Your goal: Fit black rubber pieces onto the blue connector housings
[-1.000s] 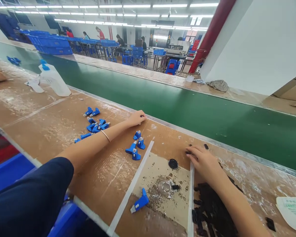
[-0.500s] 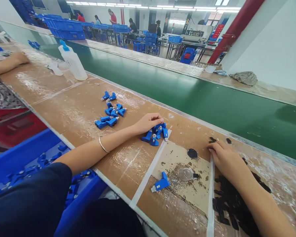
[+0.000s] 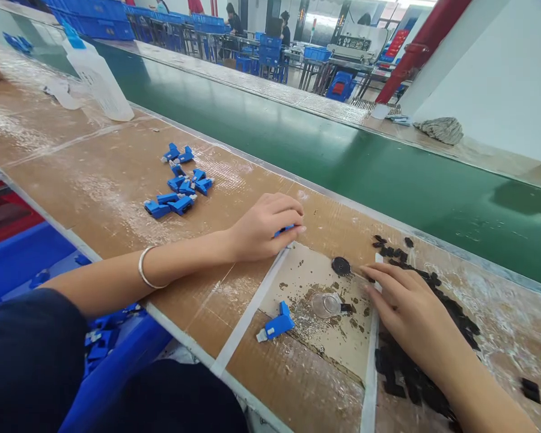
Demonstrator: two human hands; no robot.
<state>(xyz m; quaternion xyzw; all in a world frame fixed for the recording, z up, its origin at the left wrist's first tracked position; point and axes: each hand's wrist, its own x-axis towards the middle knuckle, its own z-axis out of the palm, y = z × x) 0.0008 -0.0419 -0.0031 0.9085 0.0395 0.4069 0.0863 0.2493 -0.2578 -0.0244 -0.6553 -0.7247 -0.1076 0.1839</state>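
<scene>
My left hand (image 3: 268,225) curls over the small pile of blue plastic parts, with a bit of one blue plastic part (image 3: 285,230) showing between thumb and fingers. Most of that pile is hidden under the hand. My right hand (image 3: 401,294) pinches a small black piece (image 3: 365,276) at the right edge of the stained cardboard mat (image 3: 306,264). Beside the fingertips, on the mat, lies a round black disc (image 3: 341,266). A clear round dish (image 3: 325,305) sits mid-mat with a black piece at its rim. One blue elbow-shaped part with a pale tip (image 3: 277,323) rests at the mat's left edge.
Several blue parts (image 3: 180,183) lie farther left. Many black pieces (image 3: 451,313) spread under my right forearm. A white squeeze bottle (image 3: 101,81) stands at the back left. Beyond the table runs a green belt (image 3: 293,144). A blue bin (image 3: 130,349) is below the table edge.
My right hand has moved left from the black pieces to the mat, now with a small black piece in its fingertips. The left hand has closed lower over the blue pile. The view has shifted.
</scene>
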